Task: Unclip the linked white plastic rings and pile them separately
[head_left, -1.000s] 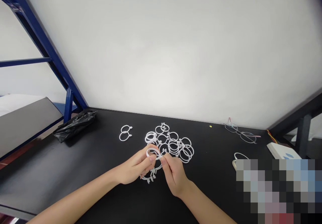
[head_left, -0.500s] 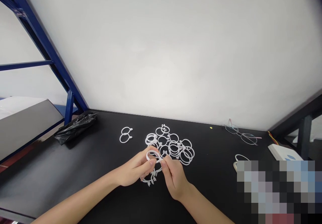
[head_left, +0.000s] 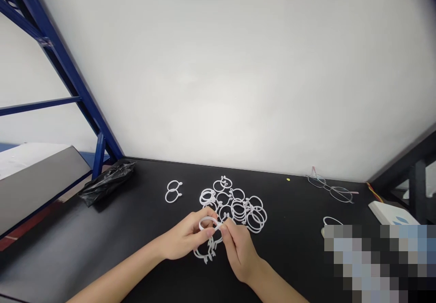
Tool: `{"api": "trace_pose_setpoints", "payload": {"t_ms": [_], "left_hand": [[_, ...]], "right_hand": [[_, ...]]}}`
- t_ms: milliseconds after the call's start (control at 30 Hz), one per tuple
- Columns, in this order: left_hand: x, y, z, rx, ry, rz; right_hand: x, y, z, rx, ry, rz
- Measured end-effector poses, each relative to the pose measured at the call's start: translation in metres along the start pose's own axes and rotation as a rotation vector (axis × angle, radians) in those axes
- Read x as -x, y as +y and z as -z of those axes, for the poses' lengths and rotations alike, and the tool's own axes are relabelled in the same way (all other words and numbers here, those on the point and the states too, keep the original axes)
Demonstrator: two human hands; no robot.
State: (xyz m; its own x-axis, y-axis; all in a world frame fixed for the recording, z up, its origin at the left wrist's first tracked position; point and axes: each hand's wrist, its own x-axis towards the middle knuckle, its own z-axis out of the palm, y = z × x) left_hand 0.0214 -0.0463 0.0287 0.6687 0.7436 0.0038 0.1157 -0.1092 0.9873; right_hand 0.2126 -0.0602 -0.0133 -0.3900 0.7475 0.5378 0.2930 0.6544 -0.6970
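Note:
Both my hands meet over a black table [head_left: 136, 230]. My left hand [head_left: 185, 238] and my right hand [head_left: 240, 247] pinch the same white plastic ring [head_left: 208, 224] from either side, fingers closed on it. Below the hands a few more white rings [head_left: 205, 252] hang or lie together. Just beyond the hands lies a pile of several white rings [head_left: 238, 203]. A separate pair of white rings [head_left: 173, 192] rests to the left of the pile.
A crumpled black plastic bag [head_left: 107, 182] lies at the table's left end by a blue metal frame [head_left: 68, 76]. A pair of glasses [head_left: 329, 188] sits at the back right. A white box [head_left: 390, 212] and another white ring [head_left: 331, 221] are at the right.
The view has tilted up a little, so everything sits lower in the picture. My hands stay together on the ring with only small finger shifts.

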Motion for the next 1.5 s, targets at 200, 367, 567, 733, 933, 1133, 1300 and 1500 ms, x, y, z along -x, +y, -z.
{"api": "trace_pose_setpoints", "payload": {"t_ms": [200, 367, 567, 733, 933, 1133, 1300, 1500], "left_hand": [[-0.001, 0.005, 0.001, -0.116, 0.025, -0.042], [-0.002, -0.002, 0.018, -0.355, 0.139, -0.03], [-0.003, -0.017, 0.065, -1.15, 0.564, 0.197], [0.003, -0.027, 0.098, -1.336, 0.684, 0.332], [0.012, -0.038, 0.116, -1.365, 0.588, 0.359], [0.013, -0.044, 0.115, -1.382, 0.51, 0.325], [0.012, -0.05, 0.116, -1.403, 0.497, 0.32], [0.012, -0.051, 0.113, -1.432, 0.476, 0.32]], "right_hand": [[0.001, 0.001, 0.0, 0.036, -0.019, 0.007], [0.001, 0.004, -0.001, -0.056, 0.034, -0.098], [0.001, 0.005, -0.001, -0.102, 0.077, -0.099], [-0.001, 0.002, 0.002, -0.078, 0.093, -0.076], [-0.002, 0.001, 0.004, -0.062, 0.099, -0.077], [-0.001, 0.004, 0.002, -0.056, 0.105, -0.123], [-0.002, 0.004, 0.002, -0.061, 0.111, -0.117], [-0.003, 0.002, 0.002, -0.057, 0.117, -0.114]]}}
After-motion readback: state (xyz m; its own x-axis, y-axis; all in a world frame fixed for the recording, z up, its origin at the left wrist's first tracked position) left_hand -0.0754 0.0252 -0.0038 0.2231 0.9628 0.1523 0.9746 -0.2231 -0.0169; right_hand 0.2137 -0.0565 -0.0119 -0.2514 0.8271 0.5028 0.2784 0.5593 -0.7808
